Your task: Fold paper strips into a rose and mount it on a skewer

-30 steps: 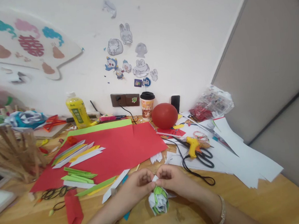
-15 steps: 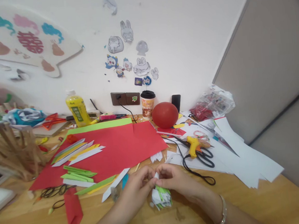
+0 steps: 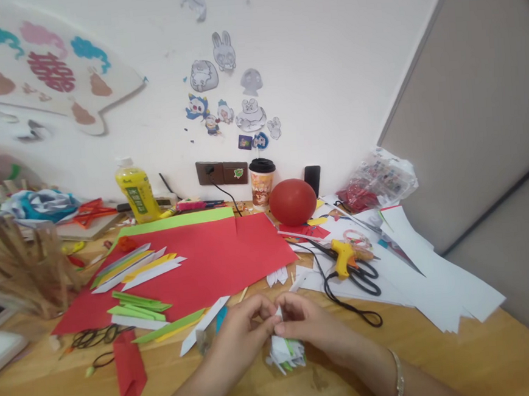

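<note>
Your left hand (image 3: 251,321) and right hand (image 3: 310,324) pinched the white-and-green folded-paper piece (image 3: 287,351); its layered face had tipped from view, probably favouring work at its tip.

Head view: from head height, facing forward and down
Desk (image 3: 464,356): near, spread below
Wall (image 3: 327,65): farther off, straight ahead
</note>
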Motion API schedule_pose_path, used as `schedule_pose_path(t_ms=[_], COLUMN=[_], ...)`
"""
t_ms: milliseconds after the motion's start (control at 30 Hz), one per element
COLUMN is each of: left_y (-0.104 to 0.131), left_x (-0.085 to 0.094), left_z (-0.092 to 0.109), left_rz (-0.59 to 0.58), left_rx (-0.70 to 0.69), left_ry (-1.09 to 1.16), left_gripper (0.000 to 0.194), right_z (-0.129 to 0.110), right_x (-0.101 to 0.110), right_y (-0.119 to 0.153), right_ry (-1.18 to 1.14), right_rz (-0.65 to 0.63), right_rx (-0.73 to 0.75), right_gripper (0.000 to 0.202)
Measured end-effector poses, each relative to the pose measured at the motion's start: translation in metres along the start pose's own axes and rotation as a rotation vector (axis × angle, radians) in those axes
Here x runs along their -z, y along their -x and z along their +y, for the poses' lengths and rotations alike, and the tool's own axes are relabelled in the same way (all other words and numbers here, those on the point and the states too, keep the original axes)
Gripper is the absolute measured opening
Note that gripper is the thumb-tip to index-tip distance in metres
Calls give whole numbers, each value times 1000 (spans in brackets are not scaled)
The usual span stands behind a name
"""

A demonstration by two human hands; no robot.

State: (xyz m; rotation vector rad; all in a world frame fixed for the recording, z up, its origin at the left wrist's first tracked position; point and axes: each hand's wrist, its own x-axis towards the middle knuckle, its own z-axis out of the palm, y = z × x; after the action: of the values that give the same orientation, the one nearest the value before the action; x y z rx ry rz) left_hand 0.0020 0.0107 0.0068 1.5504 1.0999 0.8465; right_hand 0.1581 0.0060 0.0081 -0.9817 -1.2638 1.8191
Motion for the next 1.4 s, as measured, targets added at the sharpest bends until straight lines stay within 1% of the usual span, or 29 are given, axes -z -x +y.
schedule_pose_path(t_ms=[100, 233, 400, 500, 600, 833, 933, 1033, 1100, 1233, 1400], left_y=[-1, -2, -2, -2, -2, -4, -6, -7, -8, -8, -8], left_x=[-1, -2, 0, 1, 1, 2, 4, 5, 5, 8, 9], left_z=[-1, -2, 0, 1, 1, -2, -7, -11, -11, -11, -16], left_rz=[-18, -29, -31, -26, -11, 16, -39, -138, -177, -213, -207], left_rx=[5, 4, 0, 11, 9, 8, 42, 104, 149, 210, 220], left_ry=[63, 107, 85, 70, 65, 130, 195, 252, 264, 232, 130], left_gripper=[14, 17, 15, 14, 15, 23, 30, 34, 36, 32, 24], right_z=[2, 7, -1, -4, -2, -2, -5, -4, 0, 7, 8], right_x=[-1, -1, -2, -2, -1, 1, 5, 10, 13, 15, 16], right_y=[0, -1, 2, 3, 3, 3, 4, 1, -1, -5, -5], right_ry=[-8, 38, 23, 5, -26, -64, 4, 149, 214, 257, 298], right_rz=[-12, 13, -1, 10, 6, 9, 26, 95, 122, 124, 86], right_rx=[9, 21, 26, 12, 0, 17, 29, 14, 4, -3, 19], right_gripper=[32, 30, 30, 33, 35, 36, 33, 33, 32, 27, 22])
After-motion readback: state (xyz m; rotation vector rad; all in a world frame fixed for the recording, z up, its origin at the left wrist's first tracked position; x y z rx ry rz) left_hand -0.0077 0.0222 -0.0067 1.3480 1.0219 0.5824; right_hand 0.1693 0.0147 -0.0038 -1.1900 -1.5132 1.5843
